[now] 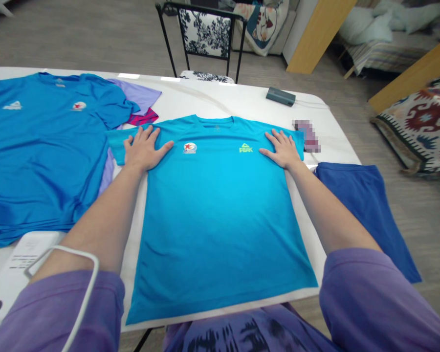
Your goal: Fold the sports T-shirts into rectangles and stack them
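We're resting left hand (144, 149) and right hand (283, 150), splayed flat, on turquoise shirt (220, 210) lying near tabletop (238, 100) front edge.

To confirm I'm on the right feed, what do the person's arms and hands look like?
The left hand and right hand are bare, with no watch or rings visible. The left sleeve and right sleeve are short, loose and purple. A white, cable-like loop crosses in front of the left sleeve.

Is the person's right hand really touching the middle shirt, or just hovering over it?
Touching. The head view shows the right hand palm down on the middle shirt, spread against the cloth with no gap showing beneath.
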{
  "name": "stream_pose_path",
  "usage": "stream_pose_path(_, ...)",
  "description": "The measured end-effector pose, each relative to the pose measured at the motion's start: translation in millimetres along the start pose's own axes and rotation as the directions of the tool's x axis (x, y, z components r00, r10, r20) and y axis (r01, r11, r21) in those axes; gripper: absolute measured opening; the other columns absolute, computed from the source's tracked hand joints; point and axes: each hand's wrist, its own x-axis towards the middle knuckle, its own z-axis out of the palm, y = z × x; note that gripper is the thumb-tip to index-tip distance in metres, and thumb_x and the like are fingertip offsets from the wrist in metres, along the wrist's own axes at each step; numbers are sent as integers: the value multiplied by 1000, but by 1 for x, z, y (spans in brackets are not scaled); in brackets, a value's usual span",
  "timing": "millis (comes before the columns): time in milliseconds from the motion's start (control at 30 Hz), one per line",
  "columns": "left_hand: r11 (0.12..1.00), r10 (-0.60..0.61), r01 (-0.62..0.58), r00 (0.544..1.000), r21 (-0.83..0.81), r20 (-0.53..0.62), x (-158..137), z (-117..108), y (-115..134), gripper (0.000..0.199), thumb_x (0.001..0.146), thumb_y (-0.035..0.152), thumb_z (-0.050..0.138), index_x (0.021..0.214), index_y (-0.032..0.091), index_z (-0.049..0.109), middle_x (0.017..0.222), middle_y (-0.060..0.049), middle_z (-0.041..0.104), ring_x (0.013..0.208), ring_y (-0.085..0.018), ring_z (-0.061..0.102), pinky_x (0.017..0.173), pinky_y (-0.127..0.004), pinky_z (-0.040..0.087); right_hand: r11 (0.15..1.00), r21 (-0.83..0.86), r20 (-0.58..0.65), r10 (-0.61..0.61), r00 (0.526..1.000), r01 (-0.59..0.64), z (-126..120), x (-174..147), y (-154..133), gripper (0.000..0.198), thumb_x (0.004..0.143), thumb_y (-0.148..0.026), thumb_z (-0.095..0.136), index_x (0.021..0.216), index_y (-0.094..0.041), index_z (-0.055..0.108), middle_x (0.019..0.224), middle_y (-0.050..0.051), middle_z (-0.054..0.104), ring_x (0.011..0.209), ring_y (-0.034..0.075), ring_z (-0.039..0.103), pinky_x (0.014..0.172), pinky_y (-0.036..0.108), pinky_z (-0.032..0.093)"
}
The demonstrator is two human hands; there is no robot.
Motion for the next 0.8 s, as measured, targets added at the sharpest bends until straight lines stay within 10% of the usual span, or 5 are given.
stream_pose_path(533, 1000, -4, 2, 998, -23, -56, -9, -1, 10, 96, 111, 80, 30, 186, 20, 34, 196, -12, 24, 183, -40, 13, 145, -68, 8, 985, -98, -139, -158, 978, 145, -35, -22, -34, 101, 111, -83, 39, 191, -24, 20, 196, 8, 21, 180, 44, 23, 148, 70, 6)
stream_pose_path(800, 991, 47, -85, 945, -105, -323, -19, -3, 14, 78, 114, 69, 48, 176, 20, 50, 188, -13, 44, 180, -35, 25, 144, -62, 6, 967, 46, -44, -250, 967, 252, -33, 66, -80, 86, 117, -76, 25, 187, -27, 35, 191, 7, 37, 177, 36, 35, 148, 62, 24)
